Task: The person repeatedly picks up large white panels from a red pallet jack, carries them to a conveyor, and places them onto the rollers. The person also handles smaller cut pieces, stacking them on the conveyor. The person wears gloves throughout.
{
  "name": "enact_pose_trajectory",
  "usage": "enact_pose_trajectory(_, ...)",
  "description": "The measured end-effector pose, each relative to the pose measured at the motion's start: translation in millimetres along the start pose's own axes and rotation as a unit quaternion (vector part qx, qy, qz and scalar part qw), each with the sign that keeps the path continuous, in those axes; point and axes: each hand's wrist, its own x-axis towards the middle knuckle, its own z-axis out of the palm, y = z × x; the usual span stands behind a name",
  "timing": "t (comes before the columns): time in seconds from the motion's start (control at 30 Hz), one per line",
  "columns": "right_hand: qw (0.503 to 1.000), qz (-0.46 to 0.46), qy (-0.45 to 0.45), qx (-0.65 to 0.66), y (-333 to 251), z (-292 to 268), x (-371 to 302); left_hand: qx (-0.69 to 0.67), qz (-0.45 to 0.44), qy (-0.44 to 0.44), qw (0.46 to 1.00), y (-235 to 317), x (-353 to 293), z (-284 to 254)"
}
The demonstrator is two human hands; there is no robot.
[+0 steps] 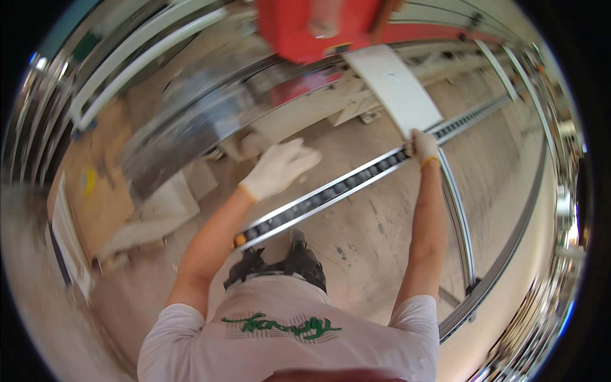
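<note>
My left hand point(281, 168), in a white glove, is in the air over the near side of the roller rail, holding nothing. Its fingers are stretched out and slightly smeared by motion. My right hand point(422, 148), also gloved, is closed on the near end of a long white panel point(396, 89). That end of the panel lies at the roller rail point(344, 184), a metal track with a row of dark rollers that slants from near my waist to the far right. The panel's far end reaches the machine under a red housing point(318, 28).
A blurred machine bed point(210, 114) runs along the left, beside a brown board point(95, 191) with a yellow roll point(88, 181) on it. A metal support bar point(459, 219) curves down to a dark rail point(509, 248) on the right. White rails point(146, 57) stand at the upper left.
</note>
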Motion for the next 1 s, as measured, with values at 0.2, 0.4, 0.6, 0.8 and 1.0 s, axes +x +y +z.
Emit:
enact_pose_trajectory(0.2,0.747,-0.373,0.112,-0.538,2.8,-34.6,-35.8,-0.065,-0.309,0.414,0.854,-77.1,-348.4,-102.4)
enact_pose_trajectory(0.4,0.955,-0.259,0.131,-0.069,13.8,149.0,-249.9,-0.137,-0.372,0.720,0.569,-161.5,-631.9,-228.3)
enact_pose_trajectory(0.6,0.948,-0.284,-0.012,-0.142,28.5,430.9,-423.8,0.180,-0.478,0.692,0.509,-258.8,-789.3,-415.3)
enact_pose_trajectory(0.8,0.721,-0.479,-0.319,-0.385,57.9,735.1,-591.0,0.278,-0.563,0.571,0.529,-329.3,-849.2,-585.3)
enact_pose_trajectory(1.0,0.627,-0.415,-0.475,-0.457,63.9,1031.3,-749.4,0.223,-0.532,0.459,0.676,-336.3,-828.9,-622.5)
